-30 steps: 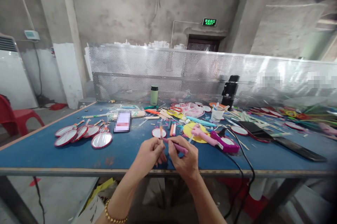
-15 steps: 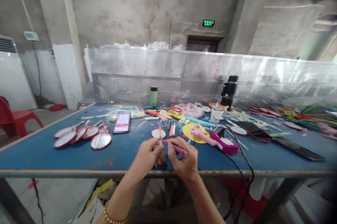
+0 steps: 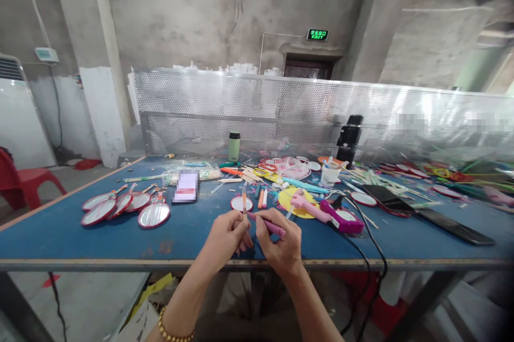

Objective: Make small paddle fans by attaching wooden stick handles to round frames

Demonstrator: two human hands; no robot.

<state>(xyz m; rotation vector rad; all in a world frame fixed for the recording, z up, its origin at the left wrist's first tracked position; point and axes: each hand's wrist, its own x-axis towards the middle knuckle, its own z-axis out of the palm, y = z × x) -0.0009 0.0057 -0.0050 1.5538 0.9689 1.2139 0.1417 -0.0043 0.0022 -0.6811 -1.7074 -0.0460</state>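
My left hand (image 3: 226, 237) pinches a thin flat stick (image 3: 243, 198) and holds it upright over the near edge of the blue table (image 3: 80, 229). My right hand (image 3: 281, 239) grips a pink marker pen (image 3: 268, 223), its tip against the lower part of the stick. The two hands are close together, almost touching. Just beyond them lies a small round mirror with a red rim (image 3: 242, 203).
A row of red-rimmed mirrors on sticks (image 3: 124, 205) lies at the left. A pink glue gun (image 3: 321, 213) with a black cord rests to the right. A green flask (image 3: 234, 146), a white cup (image 3: 331, 174), loose sticks and a black phone (image 3: 387, 198) crowd the back.
Almost nothing has moved. Both hands stay in the same place with the stick and the marker; the view has shifted slightly.
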